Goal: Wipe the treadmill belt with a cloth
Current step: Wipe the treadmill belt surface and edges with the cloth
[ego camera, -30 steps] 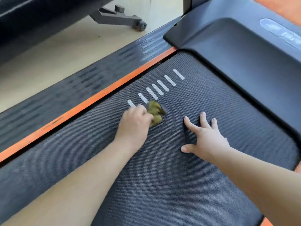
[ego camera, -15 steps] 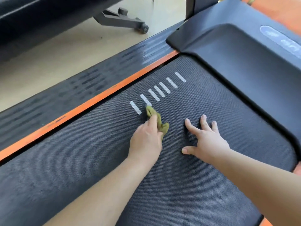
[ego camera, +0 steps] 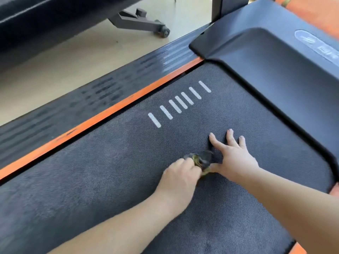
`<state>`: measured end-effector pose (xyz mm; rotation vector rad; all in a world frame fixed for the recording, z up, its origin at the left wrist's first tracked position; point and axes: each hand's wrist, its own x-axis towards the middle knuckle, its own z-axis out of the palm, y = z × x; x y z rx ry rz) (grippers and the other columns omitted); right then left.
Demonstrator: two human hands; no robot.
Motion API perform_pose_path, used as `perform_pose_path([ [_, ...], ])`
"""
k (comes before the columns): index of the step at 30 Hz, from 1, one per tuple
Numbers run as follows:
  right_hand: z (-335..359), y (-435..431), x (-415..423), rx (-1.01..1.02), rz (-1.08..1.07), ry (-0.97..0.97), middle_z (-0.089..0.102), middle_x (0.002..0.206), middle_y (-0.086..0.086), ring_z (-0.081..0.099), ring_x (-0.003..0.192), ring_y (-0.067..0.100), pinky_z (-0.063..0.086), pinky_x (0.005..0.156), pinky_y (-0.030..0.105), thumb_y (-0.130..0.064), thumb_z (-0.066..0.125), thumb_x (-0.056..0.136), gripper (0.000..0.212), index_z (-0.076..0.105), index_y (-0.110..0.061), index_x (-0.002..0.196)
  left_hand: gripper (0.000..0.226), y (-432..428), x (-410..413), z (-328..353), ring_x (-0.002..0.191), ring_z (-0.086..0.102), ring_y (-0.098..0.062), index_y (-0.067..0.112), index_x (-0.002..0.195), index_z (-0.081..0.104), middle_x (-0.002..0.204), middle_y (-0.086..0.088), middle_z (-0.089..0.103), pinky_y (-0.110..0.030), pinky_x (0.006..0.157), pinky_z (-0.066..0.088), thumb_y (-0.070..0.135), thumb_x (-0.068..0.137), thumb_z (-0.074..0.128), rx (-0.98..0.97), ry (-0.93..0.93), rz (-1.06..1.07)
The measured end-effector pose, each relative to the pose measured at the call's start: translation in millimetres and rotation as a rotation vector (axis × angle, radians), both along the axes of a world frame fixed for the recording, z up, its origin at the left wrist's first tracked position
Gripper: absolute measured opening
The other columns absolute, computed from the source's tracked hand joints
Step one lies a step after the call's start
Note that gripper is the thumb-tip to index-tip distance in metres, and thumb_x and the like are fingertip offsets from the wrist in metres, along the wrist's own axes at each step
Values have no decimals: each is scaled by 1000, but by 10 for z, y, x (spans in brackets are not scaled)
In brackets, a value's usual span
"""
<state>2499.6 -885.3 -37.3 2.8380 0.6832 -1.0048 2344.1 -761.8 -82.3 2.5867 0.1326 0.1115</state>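
Note:
The dark grey textured treadmill belt (ego camera: 113,171) fills most of the view, with a row of white stripes (ego camera: 178,105) printed on it. My left hand (ego camera: 180,177) is closed around a small crumpled olive-green cloth (ego camera: 200,162) and presses it on the belt. The cloth sticks out past my knuckles and touches the thumb of my right hand (ego camera: 233,157). That hand lies flat on the belt, fingers spread, holding nothing.
An orange strip (ego camera: 102,114) and a black ribbed side rail (ego camera: 88,96) border the belt on the left. The black motor cover (ego camera: 278,74) rises at the belt's far end. A wheeled grey frame foot (ego camera: 139,22) stands on the beige floor beyond.
My left hand has dragged the cloth back from the white stripes toward me and to the right, up against my right thumb. The right hand has stayed planted.

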Motion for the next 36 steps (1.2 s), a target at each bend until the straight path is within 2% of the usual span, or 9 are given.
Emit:
perform_pose_path([
  [3, -38, -11, 9, 8, 5, -5, -26, 165, -10, -17, 154, 33, 33, 110, 70, -53, 75, 84, 103, -6, -68, 146, 4, 274, 32, -1, 77, 53, -24, 16, 83, 61, 86, -3, 54, -36, 64, 50, 13, 82, 63, 165, -23, -237],
  [9, 27, 54, -22, -2, -32, 18, -24, 166, -10, -18, 154, 31, 31, 110, 71, -64, 78, 75, 107, 1, -65, 149, 13, 992, 220, 40, 93, 54, -29, 13, 93, 67, 97, -5, 55, -46, 75, 51, 20, 98, 57, 160, 34, 449],
  [13, 200, 328, -21, -21, 48, -19, -23, 166, -7, -14, 155, 32, 34, 110, 69, -55, 88, 67, 124, -2, -58, 153, 16, 402, -103, 17, 84, 52, -23, 17, 86, 63, 91, -1, 55, -40, 71, 53, 16, 92, 48, 77, 11, 47],
  [16, 252, 621, -104, 68, 95, 70, -22, 167, -7, -13, 155, 32, 35, 113, 62, -54, 92, 61, 137, -13, -63, 149, 8, 824, -174, -48, 79, 50, -25, 16, 82, 58, 87, -2, 51, -36, 61, 46, 10, 86, 56, 210, -43, -110],
  [22, 62, 994, -386, -35, 79, 87, -30, 163, -9, -21, 151, 40, 25, 107, 79, -59, 93, 53, 138, -5, -63, 149, 21, 1689, -120, 36, 93, 50, -26, 13, 88, 67, 93, -2, 50, -41, 71, 45, 20, 101, 52, 144, 69, 690],
  [24, 41, 1012, -378, -47, 79, 81, -31, 163, -9, -22, 151, 40, 25, 106, 80, -57, 93, 54, 138, -5, -63, 150, 17, 1342, -99, 85, 86, 47, -23, 13, 82, 62, 92, -2, 49, -39, 67, 43, 14, 98, 55, 160, 68, 631],
  [28, 42, 997, -377, -56, 94, 74, -33, 162, -8, -23, 151, 40, 26, 107, 79, -59, 92, 57, 137, -8, -63, 150, 11, 1391, -123, -14, 79, 52, -29, 13, 77, 57, 86, -6, 51, -40, 61, 47, 12, 88, 56, 247, -2, 131],
  [34, 49, 982, -385, -46, 85, 76, -33, 163, -9, -23, 151, 39, 24, 108, 79, -59, 92, 56, 136, -8, -64, 149, 16, 1866, -6, 21, 92, 52, -33, 11, 81, 57, 92, -9, 51, -40, 66, 39, 13, 96, 51, 263, 75, 695],
  [36, 28, 979, -387, -41, 94, 62, -32, 163, -9, -22, 151, 40, 25, 107, 79, -62, 91, 55, 137, -9, -64, 148, 18, 1551, -22, 86, 93, 51, -30, 12, 85, 55, 96, -7, 52, -39, 69, 37, 17, 100, 49, 175, 120, 658],
])
